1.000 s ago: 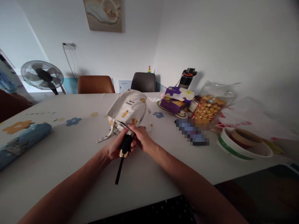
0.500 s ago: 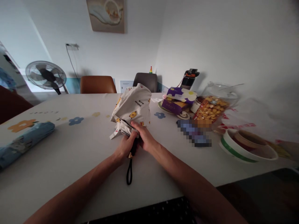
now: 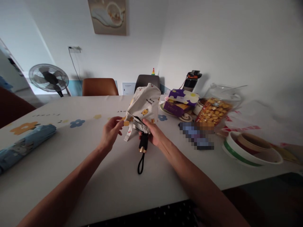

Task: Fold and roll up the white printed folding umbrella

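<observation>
A white folding umbrella [image 3: 148, 102] with yellow duck prints stands in front of me, its canopy loosely folded and pointing away. My right hand [image 3: 155, 132] is wrapped round its lower end, just above the black handle [image 3: 143, 143] with its gold-coloured end. From the handle hangs a black wrist loop [image 3: 140, 164]. My left hand [image 3: 111, 132] is at the canopy's left edge, thumb and forefinger pinched on the fabric, the other fingers loosely curled. Beside it dangles the white closing strap [image 3: 128, 132]. Part of the right fingers is hidden behind the umbrella.
A folded blue umbrella [image 3: 26, 145] lies at the left on the white table [image 3: 94, 189]. To the right are a blurred-out phone-like object [image 3: 196, 135], purple tissue packs [image 3: 183, 96], a snack jar [image 3: 215, 108], a bottle [image 3: 191, 81] and stacked bowls [image 3: 241, 153].
My left hand has come off the handle and moved left and up to the canopy edge. The white umbrella and my right hand have shifted slightly right.
</observation>
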Available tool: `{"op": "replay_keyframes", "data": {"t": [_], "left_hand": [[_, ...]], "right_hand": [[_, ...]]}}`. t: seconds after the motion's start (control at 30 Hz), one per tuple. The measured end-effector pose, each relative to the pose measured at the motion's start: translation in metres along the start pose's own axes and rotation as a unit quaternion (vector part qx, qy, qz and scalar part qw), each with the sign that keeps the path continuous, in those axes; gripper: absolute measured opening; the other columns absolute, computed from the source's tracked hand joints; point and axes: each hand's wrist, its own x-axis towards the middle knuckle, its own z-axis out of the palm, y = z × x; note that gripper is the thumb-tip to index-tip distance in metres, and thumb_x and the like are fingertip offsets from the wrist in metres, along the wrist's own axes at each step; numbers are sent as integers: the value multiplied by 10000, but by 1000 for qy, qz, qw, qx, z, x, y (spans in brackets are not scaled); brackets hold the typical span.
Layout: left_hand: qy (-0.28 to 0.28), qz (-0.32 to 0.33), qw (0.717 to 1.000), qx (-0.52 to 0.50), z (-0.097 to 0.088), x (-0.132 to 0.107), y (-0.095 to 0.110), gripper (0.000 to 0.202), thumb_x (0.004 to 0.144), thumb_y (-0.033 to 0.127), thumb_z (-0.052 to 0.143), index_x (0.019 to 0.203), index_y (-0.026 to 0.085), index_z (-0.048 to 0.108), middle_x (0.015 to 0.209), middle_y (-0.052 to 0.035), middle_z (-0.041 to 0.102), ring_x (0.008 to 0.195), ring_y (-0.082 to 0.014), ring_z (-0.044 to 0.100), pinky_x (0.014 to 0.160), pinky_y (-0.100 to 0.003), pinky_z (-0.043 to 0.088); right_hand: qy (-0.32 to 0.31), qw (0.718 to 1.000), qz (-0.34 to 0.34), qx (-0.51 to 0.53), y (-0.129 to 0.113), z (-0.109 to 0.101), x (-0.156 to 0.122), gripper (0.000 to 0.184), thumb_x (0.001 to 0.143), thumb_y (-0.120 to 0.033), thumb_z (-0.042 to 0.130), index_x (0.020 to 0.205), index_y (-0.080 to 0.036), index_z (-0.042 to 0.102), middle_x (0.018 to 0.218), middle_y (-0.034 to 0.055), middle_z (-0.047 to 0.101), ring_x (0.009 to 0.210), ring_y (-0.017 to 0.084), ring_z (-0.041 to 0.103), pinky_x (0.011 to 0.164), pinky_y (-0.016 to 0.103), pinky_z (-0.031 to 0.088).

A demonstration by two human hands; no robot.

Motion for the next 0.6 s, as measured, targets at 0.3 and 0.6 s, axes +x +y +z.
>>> {"op": "replay_keyframes", "data": {"t": [0.3, 0.6], "left_hand": [[-30, 59, 998, -8, 7, -2, 17, 248, 678, 247, 688, 916, 177, 677, 728, -4, 614, 665, -108, 529, 603, -200, 438], [-118, 96, 988, 2, 17, -38, 41, 192, 612, 29, 627, 701, 185, 694, 763, -25, 616, 828, -180, 542, 801, -281, 438]], "right_hand": [[-31, 980, -154, -123, 1, 10, -6, 250, 665, -391, 698, 765, -174, 622, 568, -20, 590, 437, 115, 515, 427, 260, 438], [-58, 977, -136, -154, 5, 5, -4, 221, 683, -359, 663, 641, -157, 584, 492, -6, 547, 422, 118, 498, 418, 248, 410]]}}
